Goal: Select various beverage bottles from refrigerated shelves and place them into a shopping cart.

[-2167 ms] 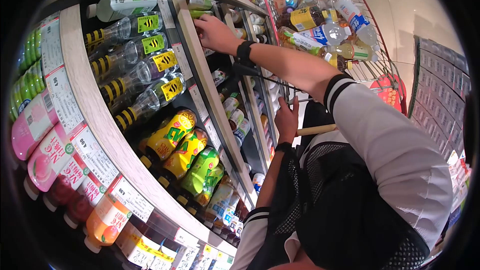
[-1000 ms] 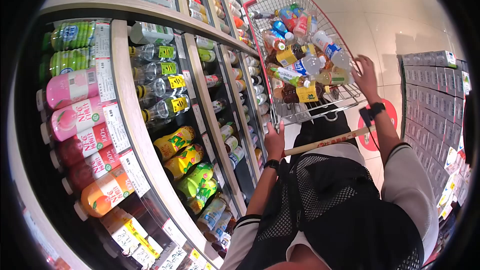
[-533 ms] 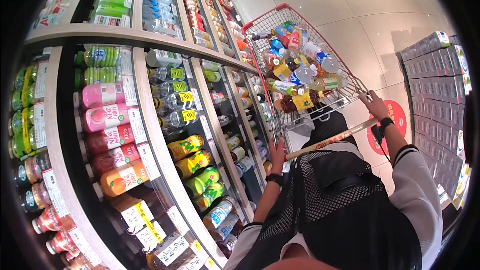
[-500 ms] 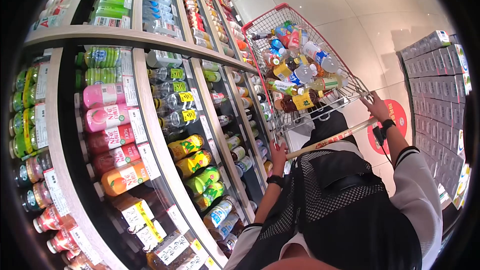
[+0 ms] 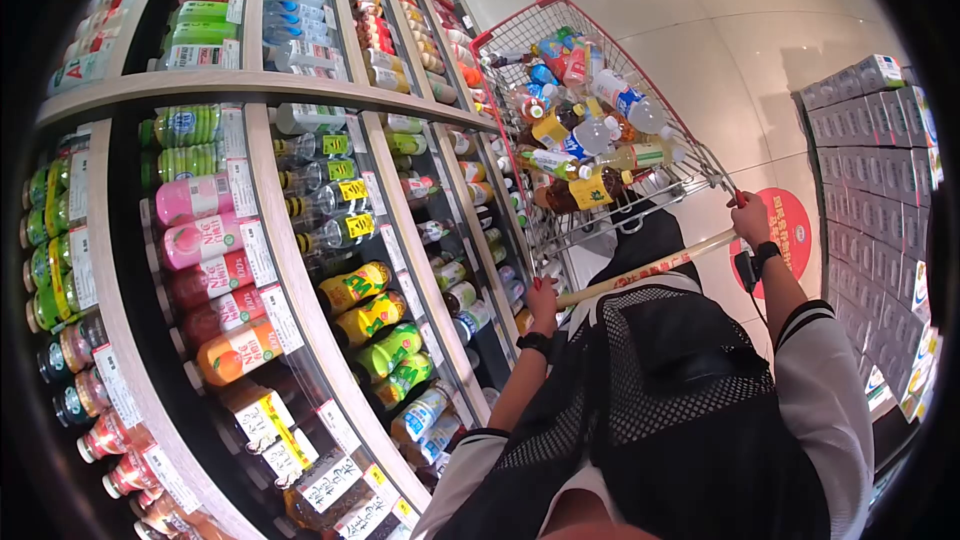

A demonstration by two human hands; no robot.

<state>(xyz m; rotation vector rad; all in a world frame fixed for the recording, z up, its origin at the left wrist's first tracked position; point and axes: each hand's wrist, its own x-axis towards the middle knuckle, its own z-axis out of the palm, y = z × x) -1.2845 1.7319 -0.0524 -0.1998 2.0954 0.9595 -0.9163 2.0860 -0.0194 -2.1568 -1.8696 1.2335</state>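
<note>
A wire shopping cart (image 5: 690,145) with red trim stands in front of me, filled with drink bottles. My left hand (image 5: 542,302) is closed around the left end of the cart's handle area, beside the drink shelves. At the opposite end my right hand (image 5: 750,218) is wrapped round the cart's right corner. Between the two hands runs the pale handlebar (image 5: 645,275) with red lettering. Among the load are a dark bottle with a yellow label (image 5: 597,190) and a clear, blue-labelled bottle (image 5: 620,92).
Tall drink shelves (image 5: 205,88) line the left, holding juice (image 5: 235,350) and other bottles. Stacked grey cartons (image 5: 870,180) stand along the right. A round red floor sticker (image 5: 790,230) lies on the tiled floor (image 5: 700,0), which stretches ahead.
The cart and my left hand sit slightly further left in view. My right hand's fingers, spread over the cart's corner before, are now curled round it. The shelves have shifted a little.
</note>
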